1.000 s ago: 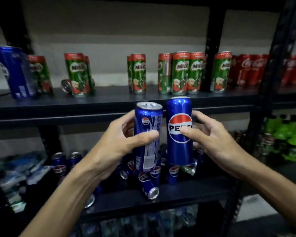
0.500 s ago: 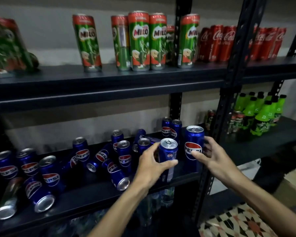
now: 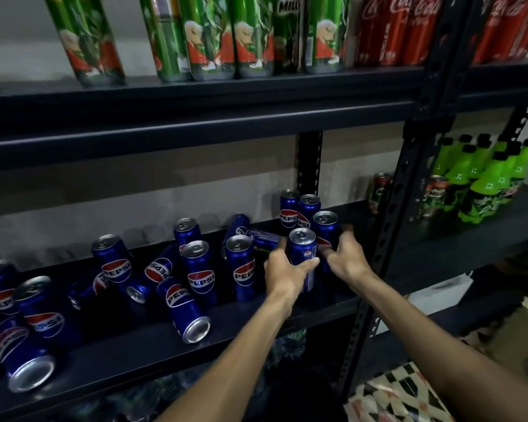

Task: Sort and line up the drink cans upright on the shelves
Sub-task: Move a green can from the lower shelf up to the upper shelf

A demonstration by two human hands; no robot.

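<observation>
My left hand [image 3: 282,269] grips an upright blue Pepsi can [image 3: 303,249] standing on the middle shelf [image 3: 256,318] near its right end. My right hand [image 3: 346,258] wraps a second upright Pepsi can [image 3: 326,226] just behind and to the right of it, touching it. Two more Pepsi cans [image 3: 297,210] stand at the back by the rear post. To the left, several Pepsi cans stand upright and several lie on their sides, one [image 3: 188,312] with its base towards me.
Green Milo cans [image 3: 214,35] and red Coca-Cola cans [image 3: 390,28] stand on the upper shelf. A black upright post [image 3: 406,184] splits the rack just right of my hands. Green bottles [image 3: 482,178] and Milo cans fill the right bay. Patterned floor lies below.
Both hands carried the two Pepsi cans down from upper-shelf height onto the middle shelf and further back. The view has dropped and closed in on the middle shelf.
</observation>
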